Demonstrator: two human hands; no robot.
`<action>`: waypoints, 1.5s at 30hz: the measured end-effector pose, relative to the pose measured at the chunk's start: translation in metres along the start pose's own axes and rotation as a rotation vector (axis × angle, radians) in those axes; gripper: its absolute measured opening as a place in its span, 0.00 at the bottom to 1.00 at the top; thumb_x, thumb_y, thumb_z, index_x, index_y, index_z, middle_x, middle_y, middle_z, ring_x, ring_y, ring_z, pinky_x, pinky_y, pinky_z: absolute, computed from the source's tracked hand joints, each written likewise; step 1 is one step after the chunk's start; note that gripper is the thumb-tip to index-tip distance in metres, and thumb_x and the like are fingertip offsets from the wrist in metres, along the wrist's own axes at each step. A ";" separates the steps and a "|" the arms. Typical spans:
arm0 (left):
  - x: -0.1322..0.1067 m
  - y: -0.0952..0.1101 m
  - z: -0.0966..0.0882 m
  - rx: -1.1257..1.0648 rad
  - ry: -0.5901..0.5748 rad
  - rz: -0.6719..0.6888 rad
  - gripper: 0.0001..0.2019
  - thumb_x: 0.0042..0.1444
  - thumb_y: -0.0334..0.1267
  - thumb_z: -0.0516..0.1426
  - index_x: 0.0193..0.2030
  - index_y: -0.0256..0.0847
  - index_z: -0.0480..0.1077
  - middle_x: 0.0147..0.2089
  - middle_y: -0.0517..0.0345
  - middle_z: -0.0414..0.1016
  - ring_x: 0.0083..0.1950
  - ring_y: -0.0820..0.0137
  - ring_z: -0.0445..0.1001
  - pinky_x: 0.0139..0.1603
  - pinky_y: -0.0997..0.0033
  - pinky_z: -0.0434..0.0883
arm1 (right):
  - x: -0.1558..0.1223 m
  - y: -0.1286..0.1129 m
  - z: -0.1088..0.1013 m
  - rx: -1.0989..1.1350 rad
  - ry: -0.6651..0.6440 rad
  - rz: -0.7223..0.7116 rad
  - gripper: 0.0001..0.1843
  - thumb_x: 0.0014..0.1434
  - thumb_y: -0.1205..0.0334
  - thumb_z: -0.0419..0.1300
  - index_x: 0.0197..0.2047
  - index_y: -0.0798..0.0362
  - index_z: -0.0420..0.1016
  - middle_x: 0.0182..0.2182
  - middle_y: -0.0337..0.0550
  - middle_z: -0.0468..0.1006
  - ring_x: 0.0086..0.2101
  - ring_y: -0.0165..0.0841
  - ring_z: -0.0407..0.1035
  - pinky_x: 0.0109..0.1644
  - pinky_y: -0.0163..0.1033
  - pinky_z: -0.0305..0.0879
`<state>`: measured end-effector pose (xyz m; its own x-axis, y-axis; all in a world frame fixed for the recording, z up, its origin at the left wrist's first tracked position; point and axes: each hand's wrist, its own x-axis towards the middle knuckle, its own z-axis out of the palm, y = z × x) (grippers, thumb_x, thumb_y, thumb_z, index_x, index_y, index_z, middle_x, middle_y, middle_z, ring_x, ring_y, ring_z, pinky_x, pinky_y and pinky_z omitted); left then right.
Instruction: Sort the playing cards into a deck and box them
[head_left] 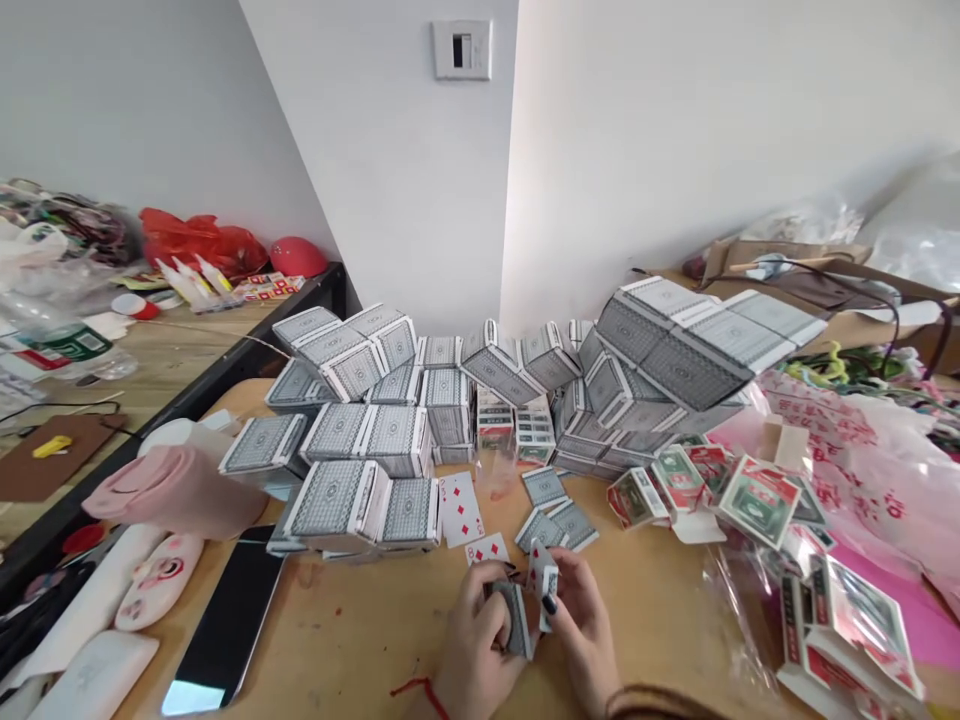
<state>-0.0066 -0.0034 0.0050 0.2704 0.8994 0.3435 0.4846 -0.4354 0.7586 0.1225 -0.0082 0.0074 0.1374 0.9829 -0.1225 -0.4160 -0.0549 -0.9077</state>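
Low at the front edge, my left hand [476,640] is closed around a small deck of playing cards [519,622], grey patterned backs showing. Beside it, my right hand [586,625] pinches a bent playing card [545,580] between thumb and fingers, with a red pip visible; whether more than one card is in that pinch I cannot tell. Just beyond my hands lie a face-up five of diamonds [460,510] and an eight of diamonds [487,549]. Several face-down cards [574,522] are spread to their right.
Stacks of grey-backed cards [334,500] rise on the left, with a taller leaning pile [675,350] at right. Red-and-green card boxes [757,500] and clear wrapping [739,620] lie right. A black phone [229,620] and a pink roll [180,490] are left.
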 end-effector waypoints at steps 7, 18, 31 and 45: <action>0.004 0.004 -0.002 -0.106 0.044 0.032 0.08 0.43 0.26 0.54 0.25 0.41 0.57 0.44 0.50 0.64 0.49 0.63 0.66 0.43 0.66 0.68 | 0.009 0.004 -0.011 -0.026 -0.066 -0.044 0.18 0.48 0.54 0.63 0.43 0.49 0.69 0.37 0.43 0.74 0.37 0.36 0.67 0.40 0.38 0.63; 0.008 -0.001 -0.002 -0.104 0.187 -0.064 0.09 0.39 0.26 0.57 0.21 0.39 0.59 0.47 0.54 0.68 0.51 0.61 0.63 0.51 0.55 0.61 | 0.007 0.003 0.000 0.078 -0.096 0.064 0.19 0.44 0.51 0.64 0.37 0.54 0.74 0.33 0.41 0.76 0.31 0.32 0.68 0.34 0.37 0.65; -0.001 0.000 -0.002 -0.102 0.073 0.071 0.10 0.40 0.25 0.56 0.27 0.40 0.59 0.47 0.52 0.64 0.52 0.64 0.63 0.51 0.59 0.63 | -0.001 0.005 -0.003 -0.186 -0.101 -0.028 0.20 0.45 0.54 0.64 0.40 0.55 0.72 0.35 0.42 0.75 0.35 0.33 0.69 0.40 0.37 0.64; -0.005 -0.004 -0.010 -0.040 0.005 0.105 0.25 0.43 0.28 0.58 0.51 0.43 0.61 0.51 0.52 0.66 0.54 0.63 0.63 0.55 0.56 0.62 | -0.006 0.015 -0.006 -0.389 0.031 -0.123 0.23 0.43 0.54 0.63 0.43 0.54 0.69 0.33 0.44 0.76 0.32 0.35 0.70 0.36 0.38 0.68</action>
<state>-0.0179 -0.0057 0.0058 0.3138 0.8489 0.4253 0.4200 -0.5258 0.7397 0.1212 -0.0158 -0.0077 0.1941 0.9809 -0.0098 -0.0242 -0.0051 -0.9997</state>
